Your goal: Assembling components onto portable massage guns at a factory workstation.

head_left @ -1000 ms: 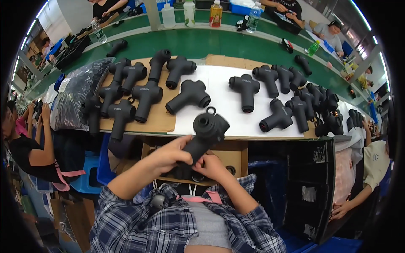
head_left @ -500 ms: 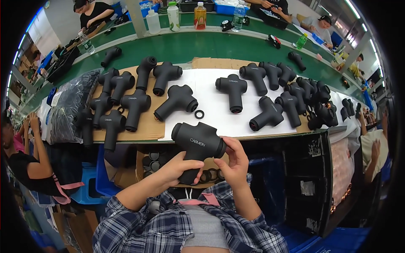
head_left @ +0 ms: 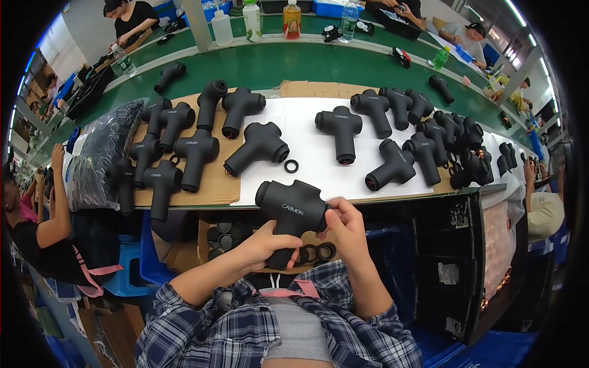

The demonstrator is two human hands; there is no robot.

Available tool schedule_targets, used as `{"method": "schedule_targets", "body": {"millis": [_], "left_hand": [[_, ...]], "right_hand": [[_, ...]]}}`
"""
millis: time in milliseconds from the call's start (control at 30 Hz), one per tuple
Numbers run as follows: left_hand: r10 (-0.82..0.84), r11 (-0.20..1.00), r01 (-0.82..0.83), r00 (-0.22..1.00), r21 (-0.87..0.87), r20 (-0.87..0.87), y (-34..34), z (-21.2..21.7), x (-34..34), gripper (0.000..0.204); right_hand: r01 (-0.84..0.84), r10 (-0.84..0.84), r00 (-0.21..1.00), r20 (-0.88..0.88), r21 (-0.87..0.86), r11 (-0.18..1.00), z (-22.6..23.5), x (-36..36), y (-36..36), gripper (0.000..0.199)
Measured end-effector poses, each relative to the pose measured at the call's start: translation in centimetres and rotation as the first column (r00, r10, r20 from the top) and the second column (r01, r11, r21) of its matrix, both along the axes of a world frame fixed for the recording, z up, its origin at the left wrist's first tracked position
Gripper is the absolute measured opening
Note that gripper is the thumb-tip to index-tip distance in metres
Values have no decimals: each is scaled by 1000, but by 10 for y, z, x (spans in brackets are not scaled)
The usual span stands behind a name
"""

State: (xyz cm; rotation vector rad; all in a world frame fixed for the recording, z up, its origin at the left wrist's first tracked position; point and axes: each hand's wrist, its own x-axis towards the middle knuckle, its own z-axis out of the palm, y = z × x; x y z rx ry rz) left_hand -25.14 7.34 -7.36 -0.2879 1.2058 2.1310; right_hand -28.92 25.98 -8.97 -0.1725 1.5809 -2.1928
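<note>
Two hands hold one black massage gun (head_left: pixel 293 211) near the table's (head_left: pixel 319 159) near edge: left hand (head_left: pixel 267 243) clamped round its handle, right hand (head_left: pixel 345 228) fingers pinching its right end; a loose ring (head_left: pixel 291 166) lies just beyond

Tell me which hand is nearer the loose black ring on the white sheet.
Right. The right hand pinches the head end of the held massage gun, just below the ring; the left hand grips the handle, lower and farther away.
</note>
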Motion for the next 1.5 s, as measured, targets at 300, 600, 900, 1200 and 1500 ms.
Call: {"method": "schedule_targets", "body": {"millis": [300, 600, 900, 1200, 1500], "left_hand": [[-14, 1000, 14, 1000, 3, -23, 0, 10, -5, 22], [56, 997, -59, 996, -39, -73, 1, 12, 1, 23], [21, 998, -19, 999, 57, -28, 0, 9, -5, 22], [119, 991, -120, 993, 52, 8, -5, 5, -2, 19], [9, 881, -318, 753, -351, -658, 17, 5, -4, 27]], "right_hand": [[-11, 40, 988, -147, 193, 981, 1, -9, 5, 29], [100, 21, 933, -358, 317, 943, 10, -10, -3, 42], [-218, 219, 971, -92, 28, 976, 6, -28, -4, 35], [-21, 106, 946, -306, 268, 963, 14, -18, -10, 28], [365, -346, 825, -446, -47, 930, -9, -15, -42, 32]]}}
